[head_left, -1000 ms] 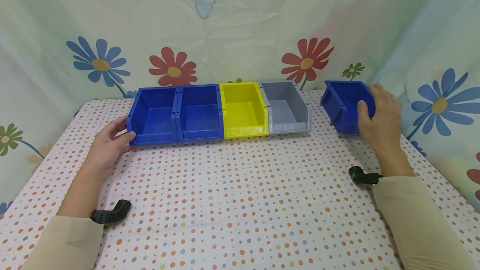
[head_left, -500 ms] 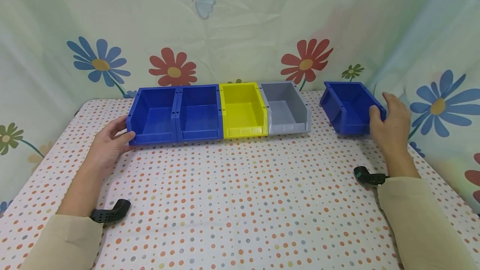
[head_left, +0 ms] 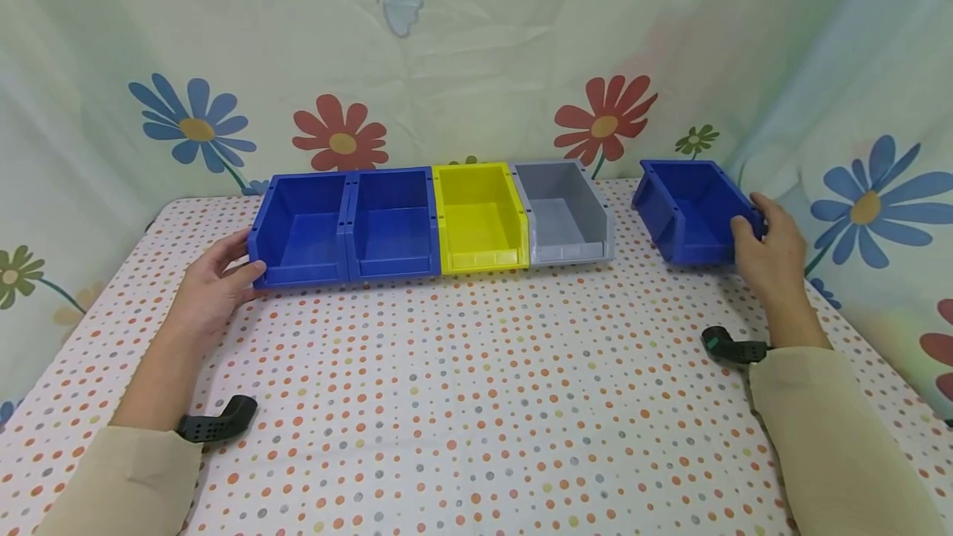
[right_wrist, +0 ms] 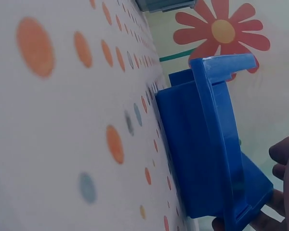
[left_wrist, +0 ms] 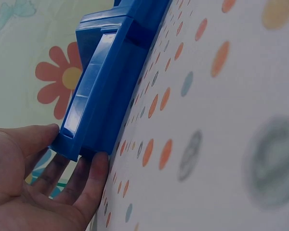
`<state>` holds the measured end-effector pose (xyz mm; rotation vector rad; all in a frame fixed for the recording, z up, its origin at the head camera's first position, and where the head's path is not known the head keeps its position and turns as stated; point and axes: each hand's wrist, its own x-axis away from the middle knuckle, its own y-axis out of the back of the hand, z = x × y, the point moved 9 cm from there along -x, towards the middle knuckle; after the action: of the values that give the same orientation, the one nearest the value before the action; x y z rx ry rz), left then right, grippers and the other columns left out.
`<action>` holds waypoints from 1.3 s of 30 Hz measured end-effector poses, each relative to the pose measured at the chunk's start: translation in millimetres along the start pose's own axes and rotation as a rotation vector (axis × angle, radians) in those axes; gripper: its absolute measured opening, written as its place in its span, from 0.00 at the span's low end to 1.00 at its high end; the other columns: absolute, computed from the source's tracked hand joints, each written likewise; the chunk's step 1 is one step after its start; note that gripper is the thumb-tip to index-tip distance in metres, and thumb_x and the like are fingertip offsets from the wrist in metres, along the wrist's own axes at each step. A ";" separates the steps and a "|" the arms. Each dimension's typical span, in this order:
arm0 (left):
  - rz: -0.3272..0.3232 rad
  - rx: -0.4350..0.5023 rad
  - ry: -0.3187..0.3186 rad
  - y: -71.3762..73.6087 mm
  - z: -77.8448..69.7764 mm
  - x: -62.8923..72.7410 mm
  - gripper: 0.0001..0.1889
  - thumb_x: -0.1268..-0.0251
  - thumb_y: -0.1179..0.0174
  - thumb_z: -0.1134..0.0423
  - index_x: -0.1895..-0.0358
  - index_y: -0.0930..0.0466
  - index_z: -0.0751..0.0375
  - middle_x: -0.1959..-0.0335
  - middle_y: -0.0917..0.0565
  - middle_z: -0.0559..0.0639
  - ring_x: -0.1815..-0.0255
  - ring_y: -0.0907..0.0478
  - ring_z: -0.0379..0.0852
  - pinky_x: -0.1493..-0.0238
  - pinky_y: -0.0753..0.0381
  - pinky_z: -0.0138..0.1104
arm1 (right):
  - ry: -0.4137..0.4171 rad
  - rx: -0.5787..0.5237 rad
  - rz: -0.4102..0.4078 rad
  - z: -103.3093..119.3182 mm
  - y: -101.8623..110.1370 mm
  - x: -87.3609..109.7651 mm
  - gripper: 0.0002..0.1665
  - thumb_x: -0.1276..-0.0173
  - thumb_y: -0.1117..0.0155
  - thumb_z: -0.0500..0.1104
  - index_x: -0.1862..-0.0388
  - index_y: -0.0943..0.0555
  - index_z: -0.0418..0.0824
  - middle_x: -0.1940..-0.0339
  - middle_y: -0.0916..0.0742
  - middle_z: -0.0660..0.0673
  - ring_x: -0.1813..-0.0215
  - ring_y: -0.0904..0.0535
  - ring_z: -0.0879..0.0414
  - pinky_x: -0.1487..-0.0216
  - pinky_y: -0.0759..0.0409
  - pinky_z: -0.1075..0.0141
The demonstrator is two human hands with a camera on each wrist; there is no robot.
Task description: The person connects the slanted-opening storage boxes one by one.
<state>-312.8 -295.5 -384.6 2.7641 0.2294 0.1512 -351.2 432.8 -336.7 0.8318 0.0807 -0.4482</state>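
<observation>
Four open bins stand in a touching row at the back of the table: two blue ones (head_left: 301, 230) (head_left: 392, 226), a yellow one (head_left: 480, 222) and a grey one (head_left: 566, 213). My left hand (head_left: 212, 288) rests against the front left corner of the leftmost blue bin (left_wrist: 111, 82), thumb on the front and straight fingers (left_wrist: 86, 178) along the side. A separate blue bin (head_left: 688, 205) sits apart to the right, turned at an angle. My right hand (head_left: 770, 251) grips its front right corner, thumb on the front rim and fingers (right_wrist: 284, 154) curled round the side of the bin (right_wrist: 202, 149).
The table wears a white cloth with coloured dots (head_left: 476, 387). A gap of bare cloth separates the grey bin from the angled blue bin. A flowered curtain (head_left: 476, 64) hangs close behind and to the right. Black wrist mounts (head_left: 219, 424) (head_left: 725, 347) sit by my sleeves.
My right hand slid from over the separate blue bin's near side to its front right corner, and the bin settled a little. The left hand and the row stayed put.
</observation>
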 end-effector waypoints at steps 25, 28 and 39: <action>0.017 0.033 -0.026 -1.5 -1.1 -1.9 0.34 0.18 0.48 0.56 0.15 0.50 0.45 0.16 0.44 0.59 0.20 0.37 0.64 0.52 0.16 0.21 | -0.310 -0.168 0.010 -27.2 -0.5 -4.3 0.34 0.18 0.57 0.52 0.16 0.40 0.50 0.17 0.34 0.40 0.20 0.35 0.47 0.21 0.32 0.54; 0.020 0.033 -0.023 -1.4 -1.6 -1.7 0.34 0.18 0.48 0.56 0.15 0.50 0.45 0.16 0.44 0.59 0.20 0.37 0.63 0.52 0.16 0.21 | -0.343 -0.178 0.002 -28.3 -0.8 -3.7 0.33 0.18 0.55 0.52 0.16 0.39 0.53 0.20 0.31 0.43 0.24 0.32 0.50 0.23 0.30 0.56; 0.027 0.031 -0.020 -1.5 -1.7 -0.2 0.35 0.18 0.48 0.55 0.15 0.51 0.45 0.16 0.44 0.60 0.20 0.38 0.64 0.54 0.17 0.20 | -0.396 -0.274 -0.023 -17.1 -3.0 -0.4 0.32 0.19 0.53 0.49 0.18 0.36 0.54 0.26 0.27 0.51 0.29 0.29 0.56 0.24 0.28 0.58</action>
<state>-313.4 -293.6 -383.6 2.7987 0.1915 0.1285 -351.0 443.6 -350.2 0.4628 -0.2111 -0.6010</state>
